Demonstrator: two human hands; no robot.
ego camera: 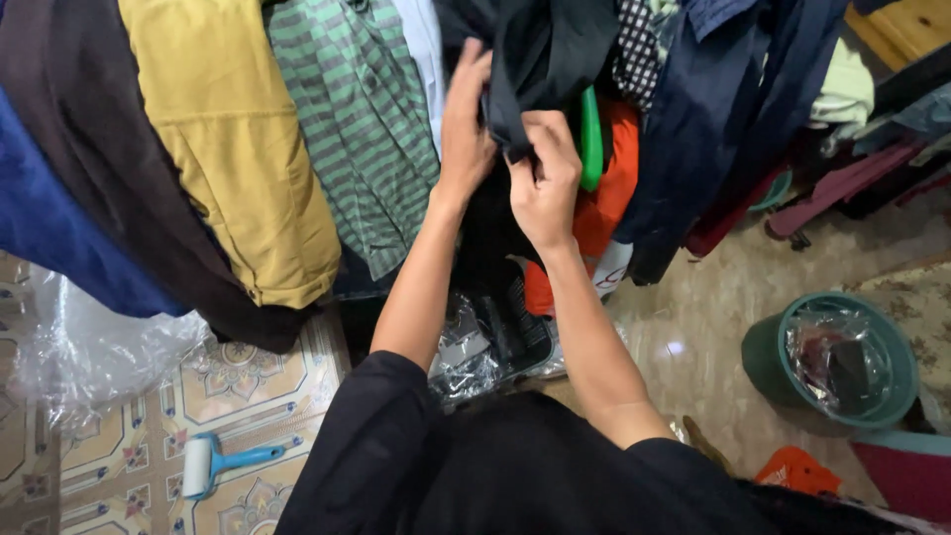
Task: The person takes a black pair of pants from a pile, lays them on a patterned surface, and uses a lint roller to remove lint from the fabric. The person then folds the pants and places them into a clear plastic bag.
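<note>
Both hands gripped a black garment (540, 54) hanging on the clothes rail: the right hand (545, 183) pinched a fold of its fabric between thumb and fingers, closed on the cloth, while the left hand (466, 124) lay flat against the garment's left side with fingers extended, pressing it rather than clamping. Garment hung near the top middle of the row, just beside a green hanger (591, 139) and in front of an orange garment (609, 198). Left of it hung a green striped shirt (362, 129), then a mustard jacket (233, 149), a dark brown garment (89, 149) and a blue garment (45, 228) at the left end. Right of it hung a checked piece (639, 45) and a navy garment (713, 119). Below the arms sat a dark crate with plastic wrap (485, 342) on the floor. A blue-handled lint roller (223, 463) lay on the patterned tiles at lower left; a green bucket (837, 362) lined with plastic stood at lower right, well apart.
</note>
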